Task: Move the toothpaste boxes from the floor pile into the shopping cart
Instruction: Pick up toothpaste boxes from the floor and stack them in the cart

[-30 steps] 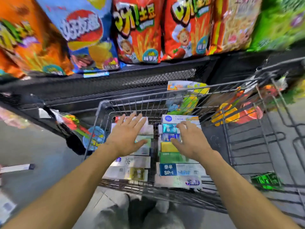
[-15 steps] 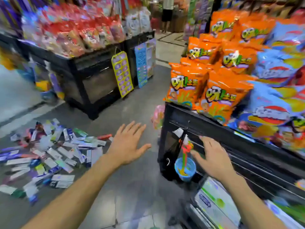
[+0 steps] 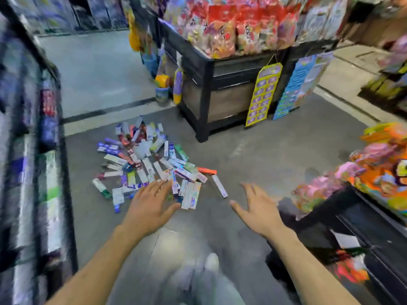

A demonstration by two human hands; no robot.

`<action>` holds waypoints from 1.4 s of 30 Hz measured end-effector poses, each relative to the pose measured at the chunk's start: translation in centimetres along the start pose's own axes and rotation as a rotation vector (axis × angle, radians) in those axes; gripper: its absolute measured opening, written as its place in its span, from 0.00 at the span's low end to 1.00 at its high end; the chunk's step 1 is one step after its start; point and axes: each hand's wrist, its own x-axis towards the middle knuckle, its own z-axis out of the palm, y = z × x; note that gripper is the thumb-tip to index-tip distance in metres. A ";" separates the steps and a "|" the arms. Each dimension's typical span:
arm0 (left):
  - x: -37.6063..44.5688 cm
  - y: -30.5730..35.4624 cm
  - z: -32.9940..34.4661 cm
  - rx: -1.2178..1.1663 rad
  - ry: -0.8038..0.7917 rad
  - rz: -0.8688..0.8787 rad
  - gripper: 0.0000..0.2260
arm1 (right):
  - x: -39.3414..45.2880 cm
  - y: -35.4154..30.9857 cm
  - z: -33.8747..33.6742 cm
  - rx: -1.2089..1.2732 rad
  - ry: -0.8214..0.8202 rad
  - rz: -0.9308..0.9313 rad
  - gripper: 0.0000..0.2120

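A pile of toothpaste boxes in many colours lies scattered on the grey floor ahead of me. My left hand is stretched out flat with spread fingers, hovering over the near edge of the pile and holding nothing. My right hand is also spread and empty, out over bare floor to the right of the pile. One long white box lies apart at the pile's right edge, between my two hands. The shopping cart is out of view.
A black display stand stacked with snack bags rises behind the pile, with hanging card strips on its side. Another snack stand is close on my right. A blurred shelf runs along my left. My shoe shows below.
I have turned away from the cart, where both hands lay over stacked boxes, to face the floor pile. Both empty hands now reach toward the pile, which is nearer and centred.
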 end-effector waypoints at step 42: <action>40.6 -25.0 73.6 -0.050 -0.024 0.124 0.30 | 45.1 21.4 73.6 0.214 -0.312 0.195 0.33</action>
